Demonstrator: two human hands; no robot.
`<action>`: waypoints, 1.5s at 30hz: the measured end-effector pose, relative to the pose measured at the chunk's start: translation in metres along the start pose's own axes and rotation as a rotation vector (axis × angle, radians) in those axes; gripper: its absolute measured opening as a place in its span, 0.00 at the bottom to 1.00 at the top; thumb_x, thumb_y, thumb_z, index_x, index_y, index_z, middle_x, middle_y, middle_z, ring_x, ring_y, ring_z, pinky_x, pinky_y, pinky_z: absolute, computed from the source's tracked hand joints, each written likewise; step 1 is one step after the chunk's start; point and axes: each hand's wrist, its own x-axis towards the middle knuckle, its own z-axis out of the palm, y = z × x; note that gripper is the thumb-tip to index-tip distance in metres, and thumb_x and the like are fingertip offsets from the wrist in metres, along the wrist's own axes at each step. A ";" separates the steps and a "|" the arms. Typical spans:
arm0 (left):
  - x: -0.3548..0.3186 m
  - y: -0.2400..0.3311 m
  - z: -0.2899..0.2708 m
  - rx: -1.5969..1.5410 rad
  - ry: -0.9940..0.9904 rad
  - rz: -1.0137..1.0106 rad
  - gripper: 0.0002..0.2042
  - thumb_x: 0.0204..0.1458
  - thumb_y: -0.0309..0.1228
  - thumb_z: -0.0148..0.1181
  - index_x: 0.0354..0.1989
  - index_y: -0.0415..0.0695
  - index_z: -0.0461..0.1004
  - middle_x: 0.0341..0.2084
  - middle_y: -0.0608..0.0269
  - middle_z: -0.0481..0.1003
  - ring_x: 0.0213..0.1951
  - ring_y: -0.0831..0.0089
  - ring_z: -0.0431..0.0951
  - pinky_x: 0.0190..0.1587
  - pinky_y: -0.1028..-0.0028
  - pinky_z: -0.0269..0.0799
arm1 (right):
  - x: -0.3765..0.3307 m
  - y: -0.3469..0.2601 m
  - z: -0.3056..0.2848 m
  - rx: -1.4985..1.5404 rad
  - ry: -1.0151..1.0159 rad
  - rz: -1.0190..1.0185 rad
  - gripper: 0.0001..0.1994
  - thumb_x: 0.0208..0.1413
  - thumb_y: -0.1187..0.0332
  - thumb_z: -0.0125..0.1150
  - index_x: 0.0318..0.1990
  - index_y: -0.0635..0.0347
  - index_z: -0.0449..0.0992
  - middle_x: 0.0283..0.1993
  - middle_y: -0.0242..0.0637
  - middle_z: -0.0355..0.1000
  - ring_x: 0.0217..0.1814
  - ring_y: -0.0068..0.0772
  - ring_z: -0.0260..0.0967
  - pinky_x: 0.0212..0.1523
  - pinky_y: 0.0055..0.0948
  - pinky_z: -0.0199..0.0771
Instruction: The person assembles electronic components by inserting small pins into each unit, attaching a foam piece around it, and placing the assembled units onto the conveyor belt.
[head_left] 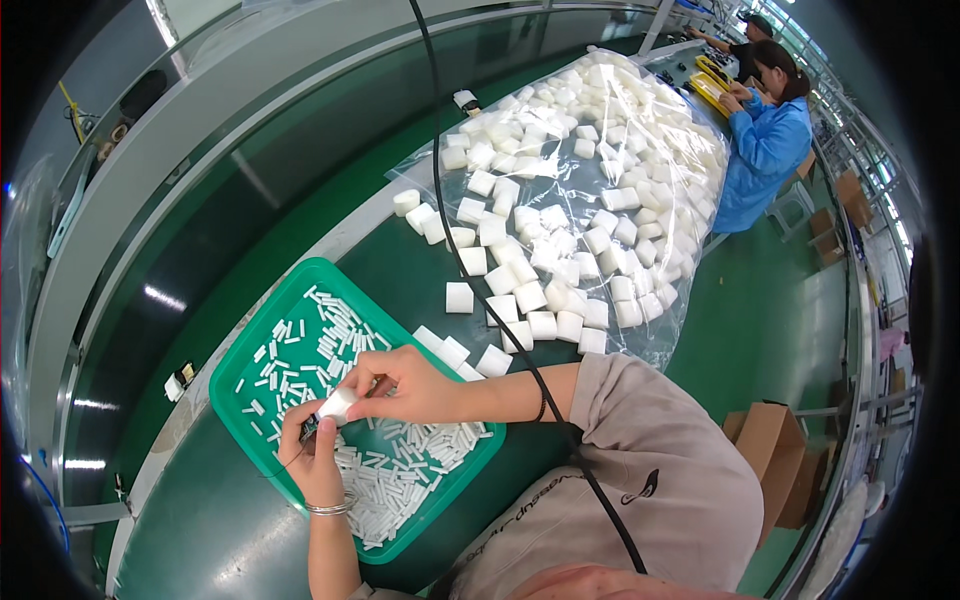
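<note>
A person's left hand [316, 462] and right hand [408, 385] pinch a white roll [338, 405], fingers [291, 432] closed on it from both sides, over a green tray [228, 396] of white sticks [395, 500] on a surface [235, 545] where more rolls [530, 297] lie beside clear plastic [655, 348].

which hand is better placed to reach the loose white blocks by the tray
Probably the right hand: it is nearer the loose white blocks, while the left hand is farther left. Both hold another white block over the green tray, so the right would likely let go first.
</note>
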 end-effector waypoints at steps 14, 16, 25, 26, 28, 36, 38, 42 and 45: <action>0.003 -0.004 -0.001 0.390 -0.016 0.080 0.07 0.46 0.20 0.52 0.35 0.34 0.68 0.27 0.61 0.72 0.30 0.77 0.72 0.33 0.80 0.67 | 0.008 0.006 -0.006 0.281 0.231 0.016 0.09 0.50 0.73 0.54 0.35 0.60 0.59 0.32 0.32 0.64 0.30 0.15 0.63 0.26 0.15 0.65; 0.004 0.002 0.003 0.414 0.012 0.093 0.04 0.47 0.21 0.51 0.31 0.33 0.69 0.23 0.62 0.72 0.27 0.77 0.73 0.32 0.81 0.66 | 0.008 0.004 -0.007 0.285 0.204 0.045 0.09 0.51 0.74 0.53 0.36 0.60 0.59 0.34 0.32 0.64 0.33 0.16 0.63 0.28 0.16 0.66; 0.009 -0.006 -0.010 0.023 -0.067 -0.151 0.05 0.49 0.25 0.51 0.29 0.35 0.69 0.21 0.64 0.72 0.22 0.81 0.69 0.25 0.84 0.62 | 0.006 0.003 -0.005 0.201 0.077 0.073 0.14 0.52 0.72 0.52 0.46 0.60 0.61 0.39 0.35 0.65 0.38 0.19 0.63 0.31 0.17 0.69; 0.007 -0.007 -0.008 0.020 -0.069 -0.152 0.05 0.49 0.25 0.51 0.29 0.35 0.69 0.21 0.64 0.72 0.22 0.81 0.69 0.25 0.84 0.62 | 0.005 0.005 -0.005 0.184 0.080 0.059 0.14 0.52 0.72 0.52 0.46 0.60 0.61 0.39 0.35 0.65 0.38 0.20 0.63 0.30 0.18 0.70; 0.004 -0.006 0.000 0.214 0.052 -0.003 0.06 0.46 0.22 0.52 0.32 0.35 0.70 0.25 0.62 0.73 0.25 0.80 0.71 0.25 0.82 0.64 | 0.004 0.004 -0.005 0.164 0.081 0.050 0.14 0.52 0.72 0.52 0.45 0.60 0.61 0.39 0.35 0.65 0.38 0.20 0.63 0.30 0.18 0.71; 0.004 -0.004 -0.006 0.659 0.130 0.229 0.05 0.42 0.21 0.56 0.29 0.37 0.72 0.26 0.59 0.74 0.24 0.71 0.72 0.26 0.77 0.67 | 0.007 0.010 -0.004 0.232 0.147 0.100 0.13 0.51 0.70 0.54 0.43 0.61 0.63 0.34 0.35 0.64 0.32 0.20 0.65 0.25 0.17 0.71; 0.011 -0.003 -0.002 0.862 0.084 0.528 0.04 0.40 0.22 0.57 0.27 0.38 0.73 0.24 0.58 0.74 0.25 0.66 0.73 0.27 0.74 0.68 | 0.006 0.010 -0.010 0.237 0.175 0.122 0.13 0.50 0.71 0.55 0.43 0.60 0.63 0.36 0.34 0.63 0.33 0.21 0.65 0.26 0.19 0.73; 0.014 0.008 -0.004 0.943 0.050 0.521 0.03 0.39 0.25 0.58 0.24 0.42 0.73 0.23 0.61 0.74 0.25 0.65 0.73 0.28 0.71 0.69 | 0.011 0.002 -0.009 0.240 0.156 0.123 0.14 0.50 0.74 0.52 0.45 0.61 0.62 0.37 0.35 0.64 0.37 0.24 0.66 0.30 0.20 0.74; 0.009 0.010 -0.012 0.915 -0.001 0.467 0.03 0.42 0.25 0.56 0.26 0.41 0.72 0.26 0.59 0.74 0.29 0.63 0.74 0.29 0.70 0.69 | 0.013 0.008 -0.001 0.209 0.150 0.071 0.14 0.51 0.74 0.50 0.46 0.63 0.61 0.39 0.39 0.66 0.38 0.27 0.67 0.30 0.22 0.74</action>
